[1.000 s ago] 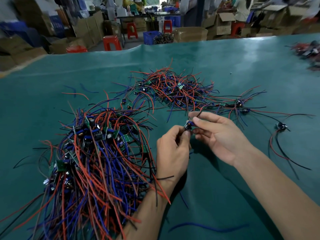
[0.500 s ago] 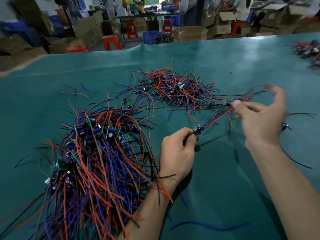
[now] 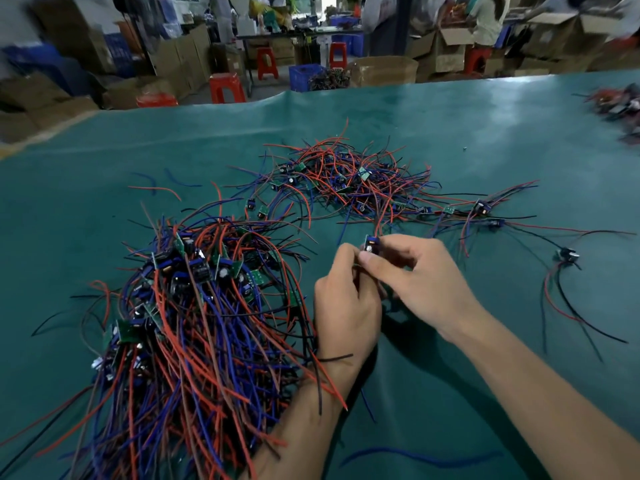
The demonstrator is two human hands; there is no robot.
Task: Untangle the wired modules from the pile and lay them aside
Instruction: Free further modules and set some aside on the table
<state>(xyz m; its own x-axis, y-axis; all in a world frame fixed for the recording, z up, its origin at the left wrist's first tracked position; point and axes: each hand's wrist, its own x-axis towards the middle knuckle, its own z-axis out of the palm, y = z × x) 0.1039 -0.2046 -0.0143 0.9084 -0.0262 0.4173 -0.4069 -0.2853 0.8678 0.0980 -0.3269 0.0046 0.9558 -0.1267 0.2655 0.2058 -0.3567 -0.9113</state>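
A small wired module (image 3: 371,244) with a blue part is pinched between the fingertips of my left hand (image 3: 344,306) and my right hand (image 3: 419,277), just above the green table (image 3: 485,126). Its red wire runs up toward the far tangled pile (image 3: 346,181). A big bundle of modules (image 3: 194,306) with red, blue and black wires lies to the left of my left forearm. To the right, single modules lie spread out: one (image 3: 483,207) with fanned wires, another (image 3: 568,255) with long black and red leads.
Loose blue wire pieces (image 3: 422,457) lie near the front edge and at the far left. Another heap of parts (image 3: 620,105) sits at the far right. Beyond the table stand cardboard boxes, red stools (image 3: 227,86) and people at work.
My right hand was out to the right drawing a red wire straight; it has come back to the left hand, and both now pinch the module together.
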